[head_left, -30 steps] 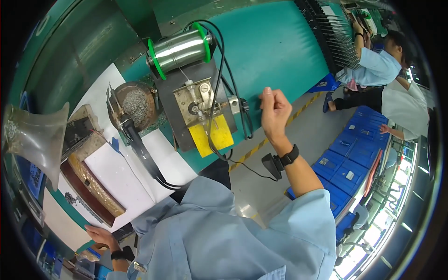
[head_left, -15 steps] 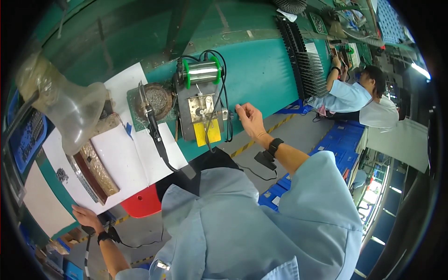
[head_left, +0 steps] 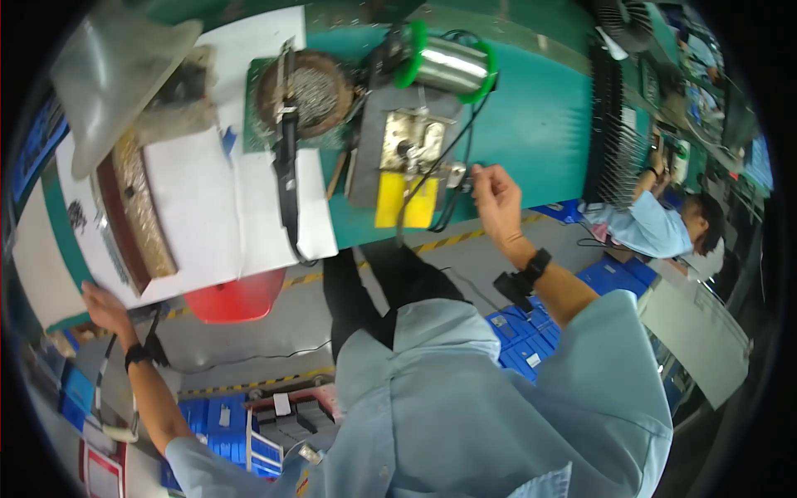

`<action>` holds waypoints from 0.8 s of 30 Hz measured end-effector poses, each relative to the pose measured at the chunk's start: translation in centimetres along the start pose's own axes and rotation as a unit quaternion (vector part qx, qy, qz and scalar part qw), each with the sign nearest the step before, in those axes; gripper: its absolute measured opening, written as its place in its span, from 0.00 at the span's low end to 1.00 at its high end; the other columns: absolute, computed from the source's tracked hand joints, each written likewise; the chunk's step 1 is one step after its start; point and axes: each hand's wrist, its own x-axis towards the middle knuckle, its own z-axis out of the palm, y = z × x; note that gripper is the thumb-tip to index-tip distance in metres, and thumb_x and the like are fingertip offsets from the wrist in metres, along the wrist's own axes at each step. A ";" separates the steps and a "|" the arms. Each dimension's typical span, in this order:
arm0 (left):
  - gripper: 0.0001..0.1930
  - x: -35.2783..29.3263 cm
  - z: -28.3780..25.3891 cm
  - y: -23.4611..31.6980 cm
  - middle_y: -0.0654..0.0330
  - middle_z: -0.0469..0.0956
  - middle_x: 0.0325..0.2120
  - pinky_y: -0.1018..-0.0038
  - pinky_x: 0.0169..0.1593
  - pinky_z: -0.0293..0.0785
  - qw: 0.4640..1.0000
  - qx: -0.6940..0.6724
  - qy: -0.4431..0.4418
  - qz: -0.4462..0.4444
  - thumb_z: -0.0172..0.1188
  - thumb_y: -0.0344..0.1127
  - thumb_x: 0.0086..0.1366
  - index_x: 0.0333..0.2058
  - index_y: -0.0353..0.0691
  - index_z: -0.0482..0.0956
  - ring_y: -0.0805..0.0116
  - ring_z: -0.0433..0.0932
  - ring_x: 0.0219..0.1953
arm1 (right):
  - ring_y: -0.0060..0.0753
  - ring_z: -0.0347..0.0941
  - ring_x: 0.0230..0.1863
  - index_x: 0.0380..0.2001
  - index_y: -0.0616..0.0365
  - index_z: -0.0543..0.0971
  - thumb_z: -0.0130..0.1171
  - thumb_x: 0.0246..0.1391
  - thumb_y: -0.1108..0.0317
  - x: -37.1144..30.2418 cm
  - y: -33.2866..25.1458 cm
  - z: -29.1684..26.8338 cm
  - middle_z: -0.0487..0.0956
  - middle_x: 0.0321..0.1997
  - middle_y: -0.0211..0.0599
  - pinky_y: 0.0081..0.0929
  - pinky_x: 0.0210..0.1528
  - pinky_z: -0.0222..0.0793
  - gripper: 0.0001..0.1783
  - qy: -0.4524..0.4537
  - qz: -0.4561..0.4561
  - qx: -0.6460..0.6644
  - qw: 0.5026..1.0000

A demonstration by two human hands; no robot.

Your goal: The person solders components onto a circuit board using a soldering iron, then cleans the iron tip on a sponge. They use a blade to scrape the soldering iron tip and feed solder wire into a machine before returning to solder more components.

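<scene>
The right hand (head_left: 496,199) pinched a small metal part (head_left: 458,176) in its grip beside the yellow-based fixture (head_left: 407,166); the left hand (head_left: 104,305) clasped the worktop (head_left: 548,108) edge.

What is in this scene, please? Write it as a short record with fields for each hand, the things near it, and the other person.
left hand: on the near edge of the teal workbench, beside white paper sheets
right hand: raised beside the grey metal fixture with yellow tags; grasp unclear
above fixture: silver wire spool with green rims
left of the fixture: round brown stand, black-handled tool
under bench: red stool
other person: seated at right
</scene>
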 end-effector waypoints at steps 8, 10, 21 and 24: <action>0.27 1.8 -3.3 -8.7 0.56 0.78 0.28 0.72 0.38 0.70 0.967 -0.139 -0.183 -0.109 0.41 0.52 0.72 0.32 0.33 0.79 0.66 0.74 0.30 | 0.11 0.63 0.18 0.22 0.55 0.72 0.54 0.63 0.55 1.5 -1.4 -0.3 0.70 0.17 0.22 0.13 0.20 0.58 0.19 -0.070 0.008 -0.019 0.997; 0.25 0.1 -4.5 -4.3 0.60 0.75 0.24 0.74 0.34 0.69 0.952 -0.228 -0.111 -0.170 0.43 0.51 0.72 0.29 0.34 0.78 0.71 0.71 0.28 | 0.12 0.64 0.17 0.22 0.55 0.72 0.55 0.62 0.55 1.5 -1.2 -1.3 0.71 0.16 0.23 0.14 0.19 0.59 0.19 -0.070 0.023 -0.040 0.996; 0.10 -20.8 -19.4 23.8 0.63 0.73 0.28 0.82 0.34 0.67 0.903 -0.363 -0.148 -0.176 0.55 0.35 0.68 0.29 0.36 0.75 0.78 0.69 0.29 | 0.15 0.67 0.17 0.22 0.56 0.73 0.57 0.61 0.55 1.5 -1.0 -0.8 0.73 0.17 0.26 0.14 0.20 0.62 0.19 -0.092 -0.004 -0.047 0.995; 0.04 -23.8 -19.6 34.1 0.60 0.74 0.31 0.81 0.36 0.69 0.875 -0.408 -0.258 -0.031 0.62 0.27 0.61 0.32 0.34 0.76 0.74 0.72 0.32 | 0.15 0.68 0.18 0.23 0.57 0.73 0.57 0.61 0.56 2.3 -1.2 -2.2 0.74 0.18 0.26 0.15 0.21 0.63 0.18 -0.130 0.007 -0.038 0.991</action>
